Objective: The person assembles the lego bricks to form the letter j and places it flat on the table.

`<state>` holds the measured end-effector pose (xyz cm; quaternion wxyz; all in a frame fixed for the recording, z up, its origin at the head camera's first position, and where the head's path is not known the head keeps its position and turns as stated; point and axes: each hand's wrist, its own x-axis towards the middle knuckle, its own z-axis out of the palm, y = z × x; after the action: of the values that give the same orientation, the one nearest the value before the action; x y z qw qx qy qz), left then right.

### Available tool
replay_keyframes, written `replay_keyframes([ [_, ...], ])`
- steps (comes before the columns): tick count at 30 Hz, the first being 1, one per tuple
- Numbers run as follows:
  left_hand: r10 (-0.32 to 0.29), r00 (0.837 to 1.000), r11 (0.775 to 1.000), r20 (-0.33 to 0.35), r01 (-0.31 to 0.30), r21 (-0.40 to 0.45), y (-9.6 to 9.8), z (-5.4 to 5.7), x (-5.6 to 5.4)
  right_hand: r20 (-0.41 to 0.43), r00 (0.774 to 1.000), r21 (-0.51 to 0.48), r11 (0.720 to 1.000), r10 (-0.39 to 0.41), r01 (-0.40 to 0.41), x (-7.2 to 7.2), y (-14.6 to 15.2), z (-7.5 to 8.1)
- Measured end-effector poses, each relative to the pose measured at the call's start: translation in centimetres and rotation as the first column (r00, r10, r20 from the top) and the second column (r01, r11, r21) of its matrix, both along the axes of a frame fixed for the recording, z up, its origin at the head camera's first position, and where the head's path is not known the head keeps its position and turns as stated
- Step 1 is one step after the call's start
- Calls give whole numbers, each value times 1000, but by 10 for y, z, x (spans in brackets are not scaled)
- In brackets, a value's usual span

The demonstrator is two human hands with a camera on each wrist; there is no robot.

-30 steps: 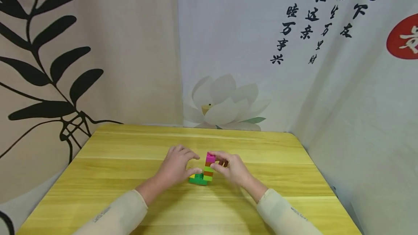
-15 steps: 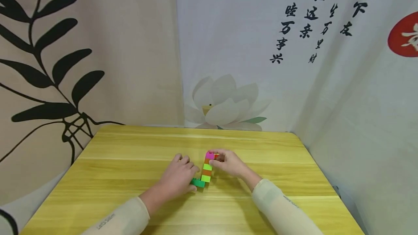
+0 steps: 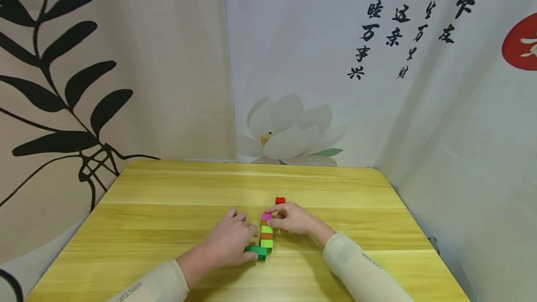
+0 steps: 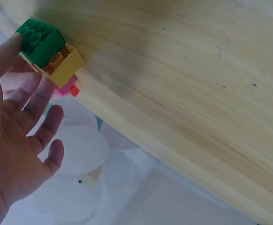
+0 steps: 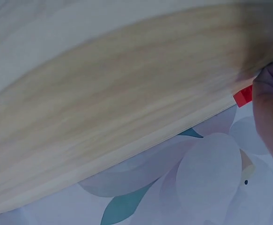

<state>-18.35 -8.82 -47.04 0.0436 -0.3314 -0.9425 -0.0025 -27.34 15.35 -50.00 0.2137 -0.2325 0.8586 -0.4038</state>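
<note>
A column of toy building bricks stands out from a green brick (image 3: 258, 251), with lime bricks (image 3: 266, 243) and orange bricks (image 3: 266, 236) alternating up to a pink brick (image 3: 267, 216). My left hand (image 3: 228, 241) pinches the green end between thumb and fingers. In the left wrist view, the hollow underside of the green brick (image 4: 45, 44) shows, beside a yellow brick (image 4: 68, 66). My right hand (image 3: 295, 218) grips the pink end between thumb and index finger. Behind it a red brick (image 3: 280, 200) shows; whether it joins the column I cannot tell.
The wooden table (image 3: 176, 190) extends around both hands. Behind its far edge hangs a pale cloth backdrop (image 3: 184, 59) printed with leaves, a lotus and writing.
The left hand has closed in on the green end. Column and both hands have shifted toward me, and the column has tilted. The red brick, first hidden by the right hand, now shows beyond it.
</note>
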Motion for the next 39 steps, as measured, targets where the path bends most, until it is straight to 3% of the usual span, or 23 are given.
replay_keyframes([
  [7,10,1000,1000,12,-10,14,1,-1,1,-7,1000,-8,1000,12,-12,0,0,-2],
  [9,8,1000,1000,3,-8,11,0,-1,1,-59,998,0,1000,-6,6,0,2,-2],
  [11,-7,1000,1000,-14,7,13,0,-1,1,-198,980,38,998,-36,44,-1,4,-3],
  [13,-34,999,999,-31,34,26,1,-1,1,-386,920,119,985,-67,122,-1,6,-5],
  [16,-89,995,995,-52,91,36,2,-1,2,-616,786,229,943,-53,243,-2,10,-9],
  [17,-106,993,993,-52,108,36,3,-1,2,-655,755,258,928,-35,267,-2,11,-10],
  [19,-126,991,992,-42,127,26,3,-1,2,-686,727,309,909,8,281,-3,12,-12],
  [21,-132,991,991,-27,132,6,4,-1,2,-685,728,344,897,38,277,-3,12,-13],
  [26,-132,991,991,8,132,-13,6,-2,3,-640,767,375,890,46,260,-3,9,-14],
  [32,-126,992,992,12,126,-22,6,-5,4,-642,758,395,897,114,199,3,-2,-12],
  [39,-130,992,992,3,130,3,5,-8,4,-626,760,450,876,171,174,12,-17,-9],
])
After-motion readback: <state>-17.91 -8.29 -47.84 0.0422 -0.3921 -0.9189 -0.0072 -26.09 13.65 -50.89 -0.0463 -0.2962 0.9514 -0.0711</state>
